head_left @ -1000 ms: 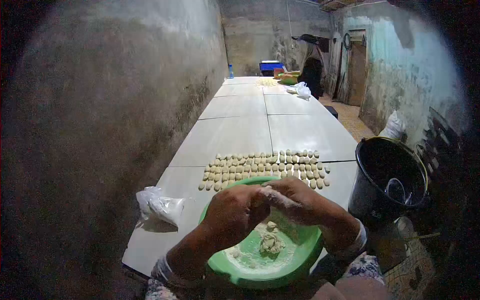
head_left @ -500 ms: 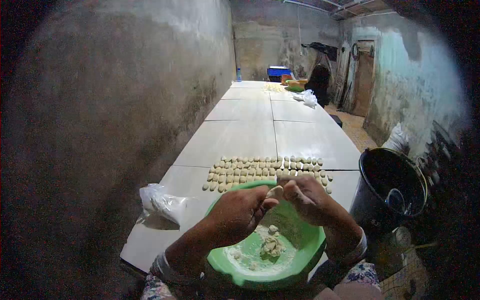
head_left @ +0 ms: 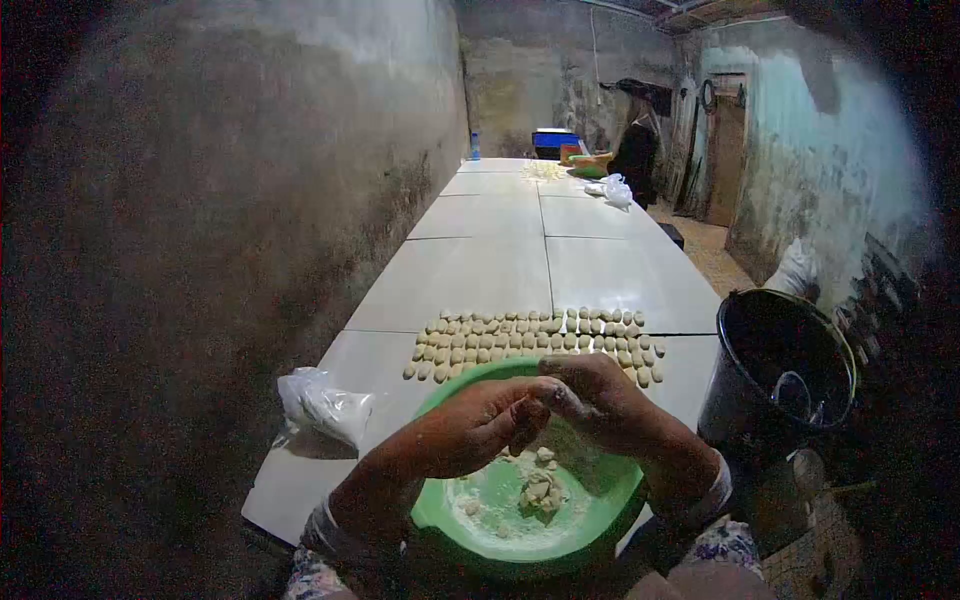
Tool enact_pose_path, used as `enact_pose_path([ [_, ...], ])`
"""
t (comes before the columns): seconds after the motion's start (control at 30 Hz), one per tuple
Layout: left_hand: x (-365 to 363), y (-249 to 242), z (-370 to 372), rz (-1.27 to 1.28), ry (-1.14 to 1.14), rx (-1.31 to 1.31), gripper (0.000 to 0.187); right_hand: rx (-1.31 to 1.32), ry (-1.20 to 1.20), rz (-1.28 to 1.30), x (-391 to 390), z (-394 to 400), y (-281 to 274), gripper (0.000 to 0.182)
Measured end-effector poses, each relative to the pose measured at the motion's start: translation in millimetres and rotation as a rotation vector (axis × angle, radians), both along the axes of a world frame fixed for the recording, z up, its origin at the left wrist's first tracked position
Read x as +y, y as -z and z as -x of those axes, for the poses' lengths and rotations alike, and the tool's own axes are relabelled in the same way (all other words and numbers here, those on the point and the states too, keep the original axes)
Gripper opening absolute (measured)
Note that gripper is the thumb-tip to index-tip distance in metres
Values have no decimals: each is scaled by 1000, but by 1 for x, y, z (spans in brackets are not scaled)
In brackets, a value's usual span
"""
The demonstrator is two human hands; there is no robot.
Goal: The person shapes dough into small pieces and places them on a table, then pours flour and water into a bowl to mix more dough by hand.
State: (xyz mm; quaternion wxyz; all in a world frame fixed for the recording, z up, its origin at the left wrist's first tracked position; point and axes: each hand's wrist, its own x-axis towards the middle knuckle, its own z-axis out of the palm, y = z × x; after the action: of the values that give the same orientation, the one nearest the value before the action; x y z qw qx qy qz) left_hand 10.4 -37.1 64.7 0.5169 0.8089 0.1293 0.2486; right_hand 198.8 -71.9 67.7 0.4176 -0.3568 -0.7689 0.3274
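My left hand (head_left: 490, 420) and my right hand (head_left: 605, 400) are pressed together above a green plastic basin (head_left: 630, 500), fingers curled against each other. The piece of dough seen in my left fingers a moment before is now hidden between the two hands. Pale flour dusts the fingers. Inside the basin lie a crumbly lump of dough (head_left: 541, 490), smaller bits and loose white flour (head_left: 470, 510). Just beyond the rim, rows of small oval dough pieces (head_left: 500, 341) rest on the white tabletop (head_left: 460, 275).
A clear plastic bag (head_left: 325, 408) with pale contents sits left of the basin. On the right stands a large black bucket (head_left: 745, 390). At the table's far end are a white plastic bag (head_left: 614, 190), a blue crate (head_left: 553, 146) and a bottle (head_left: 475, 146). A person in dark clothing (head_left: 632, 165) is there too.
My hands have come together, the right closing over the left's fingertips. The dough piece that showed between the left thumb and fingers is now covered.
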Motion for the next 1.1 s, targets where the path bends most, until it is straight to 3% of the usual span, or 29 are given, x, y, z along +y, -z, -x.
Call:
enact_pose_path([
  [0.03,-2,-2,0,147,14,14,53,-2,-22,-10,2,-1,2,37],
  [0.07,5,5,3,118,19,9,48,-12,-3,19,0,-2,-2,52],
  [0.1,5,5,2,118,20,9,48,-12,-2,19,-1,-5,-5,52],
  [0.2,0,0,-4,48,-130,34,45,-90,87,-34,-4,-18,-13,75],
  [0.3,2,3,-4,-48,-135,59,46,-227,72,-115,-4,-17,-17,65],
  [0.33,2,4,-4,-96,-138,73,46,-148,69,-27,-5,-9,-11,51],
  [0.43,3,5,-1,-74,-82,44,46,-49,-26,63,-6,-4,-13,40],
  [0.57,-2,-3,1,22,109,5,44,10,-41,111,-3,-7,-11,40],
  [0.63,-5,-2,-1,8,81,27,44,-11,-22,144,-3,-9,-13,40],
  [0.7,-6,-2,-4,-89,-58,63,44,-383,198,-181,0,-13,-11,41],
  [0.77,-6,-4,1,-45,-68,95,43,-394,183,-159,0,-10,-11,40],
  [0.83,-5,-5,1,-252,-151,152,42,-196,42,-80,5,-6,1,36],
  [0.87,-3,0,0,-291,-135,49,41,-187,24,-42,5,-7,1,34],
  [0.97,-1,-5,4,-239,-32,6,41,-7,-89,139,-3,-4,-10,35],
  [1.0,-7,-9,4,8,-9,33,43,23,-58,263,-8,-4,-16,36],
  [1.1,3,-3,7,111,93,8,43,-2,-90,176,-3,-8,-8,38],
])
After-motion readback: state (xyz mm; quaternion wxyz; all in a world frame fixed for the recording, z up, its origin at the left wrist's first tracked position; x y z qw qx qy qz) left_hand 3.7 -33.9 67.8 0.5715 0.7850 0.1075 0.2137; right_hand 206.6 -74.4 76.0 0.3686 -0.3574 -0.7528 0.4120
